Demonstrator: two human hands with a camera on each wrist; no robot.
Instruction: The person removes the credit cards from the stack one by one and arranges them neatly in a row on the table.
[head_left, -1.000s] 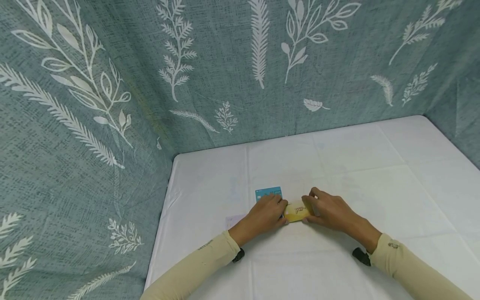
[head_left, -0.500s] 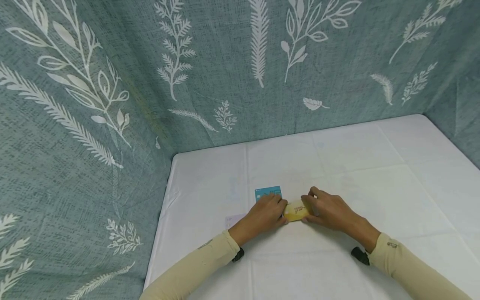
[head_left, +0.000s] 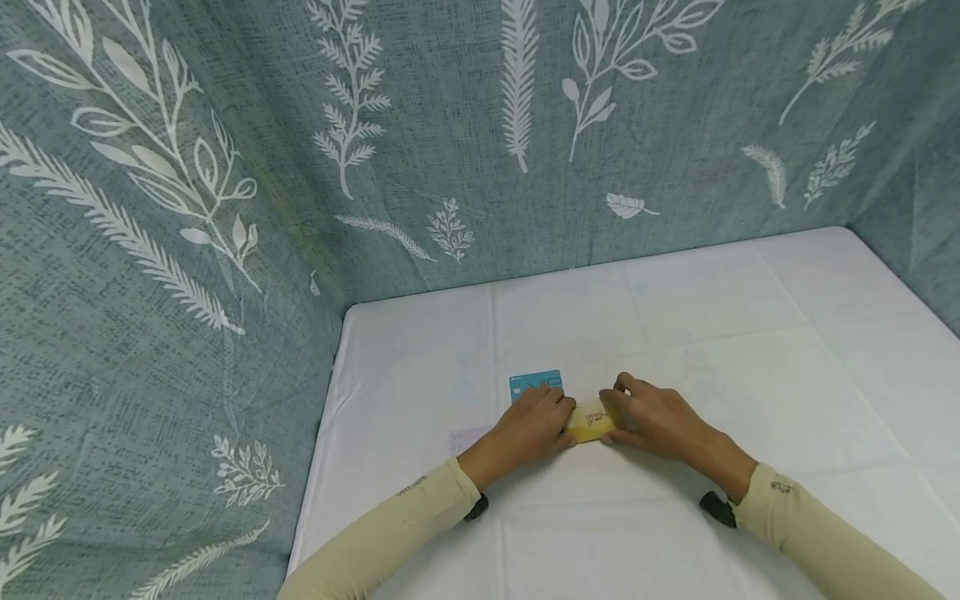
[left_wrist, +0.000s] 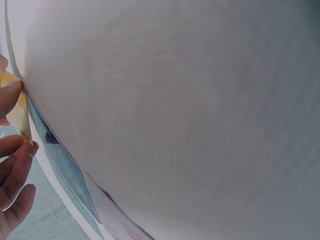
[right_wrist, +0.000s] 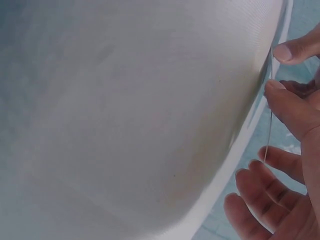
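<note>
Nearest, a cream left sleeve [head_left: 382, 533] with dark lettering and a cream right sleeve [head_left: 832, 525] with a small dark mark reach in from the bottom of the head view. A small black device shows below each cuff, one at the left wrist [head_left: 477, 507] and one at the right [head_left: 717, 509].

Beyond the cuffs, the left hand [head_left: 532, 425] and the right hand [head_left: 660, 421] face each other with a yellow card [head_left: 588, 419] between them. Each hand grips one end of it, thumb on the near side and fingers on the far side. Red script runs across its pale upper part. From the right wrist it appears edge-on as a thin line; whether its lower edge touches the cloth cannot be told.

A pale lilac card [head_left: 467, 439] lies beside the left wrist, partly covered by it. A little farther off, a blue card [head_left: 534, 383] lies just past the left fingers, which hide its near part. Both rest on the tabletop [head_left: 712, 333], covered in creased white cloth. Behind it hangs a grey-green curtain [head_left: 465, 142] printed with white leaves and ferns.
</note>
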